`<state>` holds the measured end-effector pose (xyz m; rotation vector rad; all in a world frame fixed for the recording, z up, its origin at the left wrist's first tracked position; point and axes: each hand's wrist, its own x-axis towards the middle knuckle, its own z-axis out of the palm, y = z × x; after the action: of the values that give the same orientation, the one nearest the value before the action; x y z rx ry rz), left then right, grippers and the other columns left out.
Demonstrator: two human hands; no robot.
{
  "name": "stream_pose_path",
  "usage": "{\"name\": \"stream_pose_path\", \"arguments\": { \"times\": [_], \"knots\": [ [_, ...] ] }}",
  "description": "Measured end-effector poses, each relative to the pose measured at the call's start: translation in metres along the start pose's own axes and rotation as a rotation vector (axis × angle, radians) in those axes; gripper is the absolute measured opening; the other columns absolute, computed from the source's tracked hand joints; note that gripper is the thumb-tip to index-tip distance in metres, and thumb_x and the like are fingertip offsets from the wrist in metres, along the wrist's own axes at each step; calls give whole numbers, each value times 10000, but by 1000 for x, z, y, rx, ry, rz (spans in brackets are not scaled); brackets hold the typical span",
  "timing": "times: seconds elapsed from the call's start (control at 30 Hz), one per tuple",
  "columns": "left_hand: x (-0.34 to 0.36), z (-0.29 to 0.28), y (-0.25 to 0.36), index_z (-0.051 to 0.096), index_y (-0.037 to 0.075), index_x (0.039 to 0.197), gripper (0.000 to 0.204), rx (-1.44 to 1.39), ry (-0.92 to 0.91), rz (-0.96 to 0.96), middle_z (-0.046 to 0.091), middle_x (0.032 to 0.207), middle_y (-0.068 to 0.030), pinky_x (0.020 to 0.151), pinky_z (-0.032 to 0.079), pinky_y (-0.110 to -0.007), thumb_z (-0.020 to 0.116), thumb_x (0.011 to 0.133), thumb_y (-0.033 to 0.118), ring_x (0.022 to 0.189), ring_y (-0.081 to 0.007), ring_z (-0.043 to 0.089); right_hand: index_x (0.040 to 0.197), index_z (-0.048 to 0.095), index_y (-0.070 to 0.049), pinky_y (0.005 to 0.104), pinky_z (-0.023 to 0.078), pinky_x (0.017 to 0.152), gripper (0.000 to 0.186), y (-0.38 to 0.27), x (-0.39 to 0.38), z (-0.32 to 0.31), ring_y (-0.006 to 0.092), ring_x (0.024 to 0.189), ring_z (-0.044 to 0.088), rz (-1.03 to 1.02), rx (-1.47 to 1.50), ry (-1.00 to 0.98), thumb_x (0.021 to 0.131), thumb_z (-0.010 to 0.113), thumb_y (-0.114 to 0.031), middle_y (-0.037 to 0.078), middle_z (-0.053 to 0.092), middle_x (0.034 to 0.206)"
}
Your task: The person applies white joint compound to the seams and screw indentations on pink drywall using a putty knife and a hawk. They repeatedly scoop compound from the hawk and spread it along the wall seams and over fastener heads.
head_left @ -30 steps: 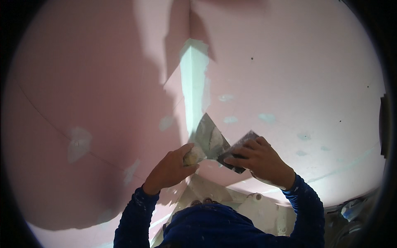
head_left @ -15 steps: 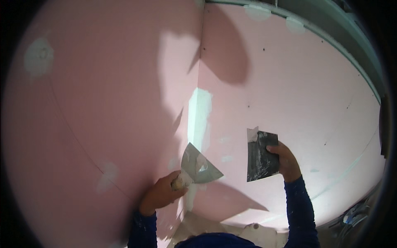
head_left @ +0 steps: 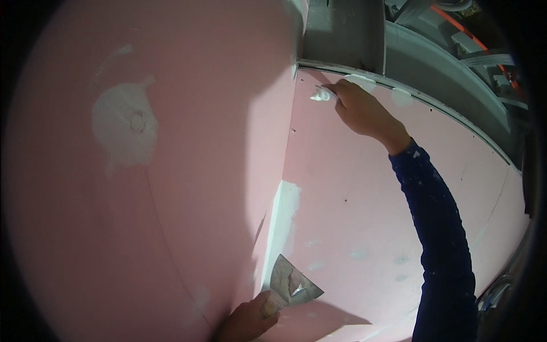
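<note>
My left hand [head_left: 249, 320] is closed round the handle of a wide putty knife [head_left: 288, 293], low by the wall corner. Its grey triangular blade points up and carries a little pale filler. High on the right-hand wall, my right hand [head_left: 364, 111] grips a flat filling blade [head_left: 331, 91], seen nearly edge-on and mostly hidden by the fingers. A lump of white joint compound [head_left: 320, 96] sits on its left end, close to the wall's top edge. I cannot tell whether it touches the board.
Pink plasterboard walls [head_left: 199, 131] meet in a corner with a pale filler strip [head_left: 283, 219]. Dried filler patches [head_left: 125, 122] and screw heads [head_left: 346, 200] dot the boards. Above the right wall run a metal track [head_left: 439, 112] and grey framing [head_left: 353, 40]. Cables [head_left: 497, 293] hang at lower right.
My right hand has risen from mid-wall to the wall's top edge, turning its blade edge-on. The view has tilted upward, so my left hand with the putty knife sits lower in the picture.
</note>
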<state>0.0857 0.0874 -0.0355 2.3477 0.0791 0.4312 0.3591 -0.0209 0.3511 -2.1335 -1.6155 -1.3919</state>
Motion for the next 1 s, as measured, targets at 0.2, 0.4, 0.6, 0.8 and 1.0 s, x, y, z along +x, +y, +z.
{"name": "stream_pose_path", "arguments": {
  "times": [0.2,0.4,0.6,0.8,1.0],
  "knots": [
    [0,7,-8,594,44,1123,209,132,-11,123,655,1047,-225,704,548,-536,537,982,188,826,-431,665,1322,629,-31,448,560,957,372,2,44,28,344,1135,654,-80,-255,29,964,531,-17,173,664,1234],
    [1,8,-11,588,8,1127,211,-29,78,131,635,984,-260,586,539,-514,547,971,143,687,-415,642,1318,633,-41,434,571,913,380,-12,34,31,314,1094,654,-71,-326,-55,950,551,5,142,667,1188],
    [2,8,-11,533,-2,1276,347,14,41,91,650,999,-285,650,538,-575,559,968,157,702,-479,640,1325,626,-26,390,539,910,364,-37,-10,42,284,1116,622,-220,-447,-108,964,625,-70,116,639,1171],
    [3,2,-9,419,8,1441,567,-68,18,19,678,982,-319,708,543,-597,600,966,260,819,-525,657,1320,631,-43,431,474,1019,371,-39,-37,82,247,1193,576,-435,-552,1,970,633,-167,84,645,1215],
    [-1,2,-5,470,29,1399,512,-117,29,-54,680,939,-297,713,537,-580,602,956,250,817,-507,657,1325,676,-167,488,419,1091,357,-8,-31,98,254,1289,534,-568,-577,44,978,643,-246,53,635,1289]
  ]
}}
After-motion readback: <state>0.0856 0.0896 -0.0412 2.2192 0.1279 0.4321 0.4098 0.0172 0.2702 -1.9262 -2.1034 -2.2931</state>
